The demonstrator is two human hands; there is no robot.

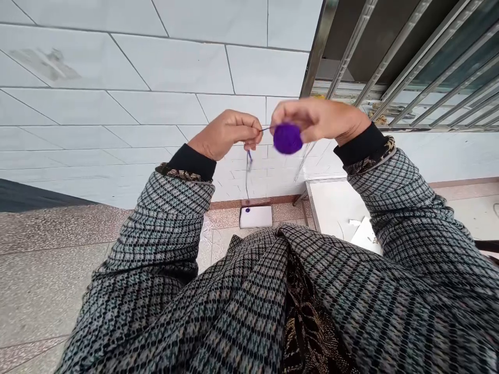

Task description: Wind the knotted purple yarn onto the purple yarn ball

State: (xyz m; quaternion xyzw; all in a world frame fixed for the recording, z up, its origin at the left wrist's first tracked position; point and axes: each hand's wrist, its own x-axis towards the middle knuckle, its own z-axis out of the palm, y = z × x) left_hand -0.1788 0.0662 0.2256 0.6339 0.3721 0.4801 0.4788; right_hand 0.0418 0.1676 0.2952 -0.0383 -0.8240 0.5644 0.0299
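Right hand [320, 120] grips a purple yarn ball [287, 138]; left hand [228, 134] — pinching its strand [267, 129].

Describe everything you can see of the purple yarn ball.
The purple yarn ball is small, round and deep violet, with a soft, fibrous look; its separate wraps are too blurred to make out. It is held up in mid-air, gripped by the person's right hand, whose fingers curve over its top. A thin purple strand runs from it to the left hand.
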